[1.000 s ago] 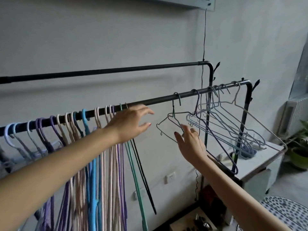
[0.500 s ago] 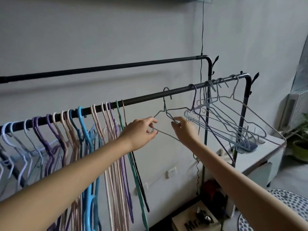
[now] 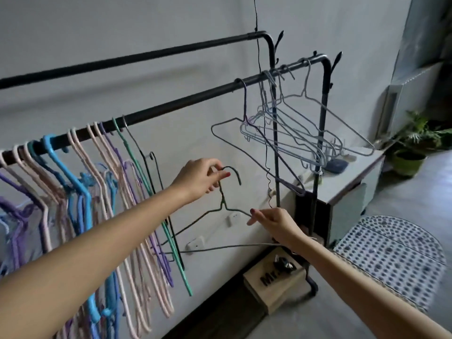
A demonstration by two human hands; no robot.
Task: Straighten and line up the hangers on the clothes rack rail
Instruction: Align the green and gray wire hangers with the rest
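The hangers fall into two lots along the front rail (image 3: 171,106) of the black clothes rack (image 3: 326,133). A big bunch of plastic hangers (image 3: 80,182), pink, purple, blue and green, crowds the left stretch. A looser tangle of wire hangers (image 3: 288,133) sits skewed and overlapping at the right end. The middle of the rail between them is bare.

What has just changed is that one dark wire hanger (image 3: 221,206), which half a second ago was hooked on that middle stretch, is now off the rail altogether. It is held in the air below the rail, in front of the wall, between the two lots. The view has also tipped downward, so the floor and a small box show beneath the rack.

The left hand (image 3: 199,178) has its grip pinched on the hanger's hook near the tip. The right hand (image 3: 274,222) has its grip closed on the hanger's right shoulder wire, with the bottom bar running out behind the wrist.

For the task, this reads as the stray being lifted clear so it can be rehung squarely. Most likely it will go next to the plastic bunch, and that would start closing the gap. The hook points right and hangs well below the rail, so it needs raising and turning before it catches. The tangled wire ones at the right end look untouched as yet.
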